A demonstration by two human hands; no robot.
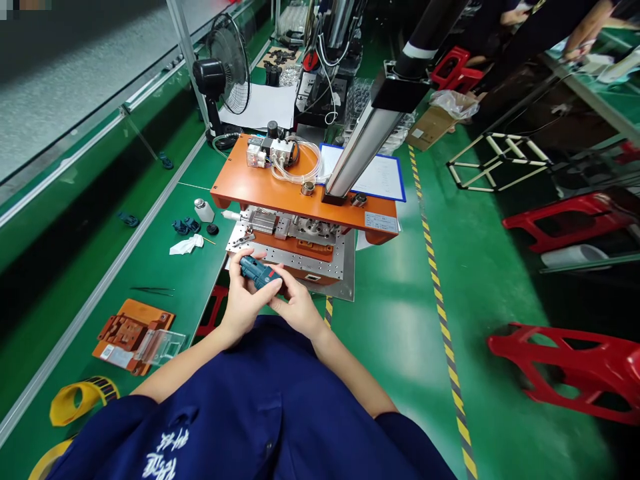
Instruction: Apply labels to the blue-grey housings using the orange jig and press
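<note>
Navy shirt [295, 413] is filling the bottom centre of the frame, nearest the camera, my forearms reaching up from it. Just left of centre I am holding a teal housing [257, 272], red-marked, tilting down to the right. Left grip [242, 291]: fingers are bending around its upper-left end, thumb lying along the near side. Right grip [296, 301]: fingers are bearing on its lower-right end. Both are spanning only the part's thickness.

Beyond, an orange press [233, 167] is standing over a metal plate [345, 263]; the housing is showing before its near edge, contact not evident. On the green counter [193, 192], left, a white bottle [204, 212] and tissue [185, 245] are standing and lying; tweezers [153, 291] and an orange jig [156, 315] are lying lower down.

Handling, my judgement: light, even pressure from both ends is serving best; hard squeezing is risking a slip. Left is best steadying, right supporting, fingertips staying off the openings.
</note>
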